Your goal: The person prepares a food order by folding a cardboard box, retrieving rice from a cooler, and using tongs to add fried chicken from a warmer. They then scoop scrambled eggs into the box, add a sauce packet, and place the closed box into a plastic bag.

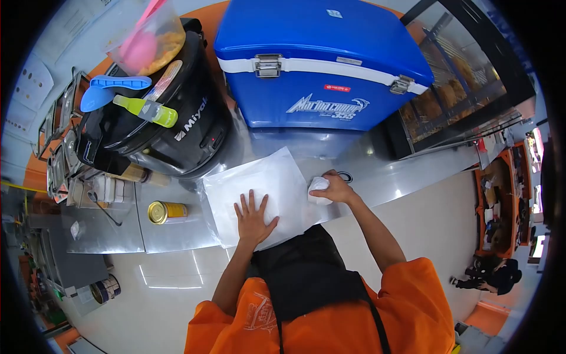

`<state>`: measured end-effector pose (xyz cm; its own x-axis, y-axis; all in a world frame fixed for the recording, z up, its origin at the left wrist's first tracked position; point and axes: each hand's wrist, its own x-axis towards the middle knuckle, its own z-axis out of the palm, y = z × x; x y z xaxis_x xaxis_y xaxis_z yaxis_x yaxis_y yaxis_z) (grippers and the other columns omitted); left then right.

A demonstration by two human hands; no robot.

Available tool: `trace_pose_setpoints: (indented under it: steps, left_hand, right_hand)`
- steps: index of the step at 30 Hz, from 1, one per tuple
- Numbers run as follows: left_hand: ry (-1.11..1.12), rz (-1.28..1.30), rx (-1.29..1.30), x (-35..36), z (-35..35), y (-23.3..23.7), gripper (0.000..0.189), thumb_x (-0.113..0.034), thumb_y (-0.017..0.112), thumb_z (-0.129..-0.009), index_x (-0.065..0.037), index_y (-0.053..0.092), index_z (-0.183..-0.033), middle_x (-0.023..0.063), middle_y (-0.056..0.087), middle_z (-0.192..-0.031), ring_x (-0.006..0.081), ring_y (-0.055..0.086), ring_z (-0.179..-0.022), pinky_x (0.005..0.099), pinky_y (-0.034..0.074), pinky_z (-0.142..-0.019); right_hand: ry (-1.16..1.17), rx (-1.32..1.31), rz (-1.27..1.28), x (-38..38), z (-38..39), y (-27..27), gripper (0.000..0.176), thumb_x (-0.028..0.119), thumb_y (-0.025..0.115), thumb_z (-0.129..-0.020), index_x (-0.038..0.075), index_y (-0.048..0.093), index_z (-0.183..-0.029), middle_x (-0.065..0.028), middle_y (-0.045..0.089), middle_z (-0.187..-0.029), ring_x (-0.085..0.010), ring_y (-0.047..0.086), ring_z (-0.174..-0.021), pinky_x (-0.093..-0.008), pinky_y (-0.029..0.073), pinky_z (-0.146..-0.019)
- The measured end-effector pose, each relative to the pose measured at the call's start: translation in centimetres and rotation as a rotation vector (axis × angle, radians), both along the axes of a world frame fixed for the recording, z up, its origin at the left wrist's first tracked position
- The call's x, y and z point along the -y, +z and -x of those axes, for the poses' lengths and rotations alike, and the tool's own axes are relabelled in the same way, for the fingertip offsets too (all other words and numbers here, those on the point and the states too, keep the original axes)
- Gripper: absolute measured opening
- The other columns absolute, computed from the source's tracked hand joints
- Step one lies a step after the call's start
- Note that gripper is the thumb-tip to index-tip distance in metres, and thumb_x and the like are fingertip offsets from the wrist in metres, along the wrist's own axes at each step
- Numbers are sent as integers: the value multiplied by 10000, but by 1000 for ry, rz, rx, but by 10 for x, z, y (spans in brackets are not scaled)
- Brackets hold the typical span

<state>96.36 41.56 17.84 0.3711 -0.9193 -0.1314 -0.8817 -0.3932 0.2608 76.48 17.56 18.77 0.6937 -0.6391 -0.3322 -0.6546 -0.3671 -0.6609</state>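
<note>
My left hand (253, 219) lies flat with fingers spread on a stack of white paper sheets (265, 171) at the front edge of the steel counter. Thin clear plastic shows along the left side of the stack. To the right of the paper, my right hand (337, 187) is closed around a small white wrapped bundle (319, 192), resting on or just above the counter. What is inside the wrapping is hidden. A small dark ring-shaped item (345, 176) shows just behind my right fingers.
A blue cooler box (312, 94) stands behind the paper. Left of it is a black rice cooker (183, 124) with a green bottle (147, 111), a blue scoop (112, 88) and a plastic tub (162, 41) on top. A yellow can (166, 212) lies left; a glass display case (454, 82) stands right.
</note>
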Motion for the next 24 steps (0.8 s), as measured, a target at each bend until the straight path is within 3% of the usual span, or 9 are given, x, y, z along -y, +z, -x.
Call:
trace_pose_setpoints:
  steps: [6,7,10,14,17,19,21,24]
  left_hand:
    - [29,67,63,7,-48,-11,682,-414,587,-804,-155,397,-1407,248,147,-1512,439,153,-1387,617,134,-1093]
    - [13,114,57,9,-49,-12,582,-348,537,-833,-146,443,-1371,230,189,-1503,399,201,-1376,592,151,-1100]
    - [-86,133,-8,15,-39,-7,568,-357,533,-839,-146,458,-1361,222,209,-1499,400,224,-1364,578,170,-1100]
    - [-45,76,-18,23,-28,4,574,-367,535,-835,-137,463,-1355,212,243,-1487,412,231,-1365,596,164,-1097]
    - [-28,0,25,28,-27,8,571,-337,560,-810,-183,477,-1354,221,268,-1471,431,237,-1355,614,166,-1090]
    - [-152,83,35,31,-30,4,575,-334,559,-800,-222,473,-1357,212,277,-1468,436,236,-1354,622,178,-1083]
    - [-251,71,80,33,-31,0,574,-362,562,-805,-287,461,-1365,196,287,-1465,431,241,-1354,632,198,-1072]
    - [-230,105,-3,35,-29,1,573,-417,570,-807,-295,470,-1358,184,276,-1473,432,235,-1356,637,178,-1077]
  right_hand:
    - [-72,19,16,6,10,-1,842,497,816,-622,-129,575,-1131,-253,542,-1189,-364,534,-1123,-386,433,-967]
    - [-74,18,27,4,9,2,841,495,818,-621,-128,574,-1131,-253,545,-1181,-366,537,-1116,-386,434,-966]
    - [-43,-34,-44,2,8,14,845,488,825,-616,-131,570,-1132,-249,530,-1197,-365,517,-1139,-388,425,-980]
    - [-23,4,-16,1,13,14,821,479,830,-613,-109,582,-1130,-233,499,-1230,-352,491,-1168,-389,417,-990]
    - [9,17,-12,3,17,19,756,462,832,-619,-70,613,-1111,-213,487,-1247,-334,473,-1189,-387,411,-997]
    - [47,40,-19,-1,23,28,693,447,830,-628,-33,639,-1090,-196,491,-1247,-319,466,-1196,-384,406,-1003]
    - [38,92,-73,-6,24,49,624,397,844,-630,9,658,-1082,-171,490,-1244,-308,461,-1199,-396,398,-1003]
    - [1,171,-225,-19,15,94,576,380,843,-639,17,669,-1051,-159,497,-1238,-307,458,-1200,-392,393,-1000]
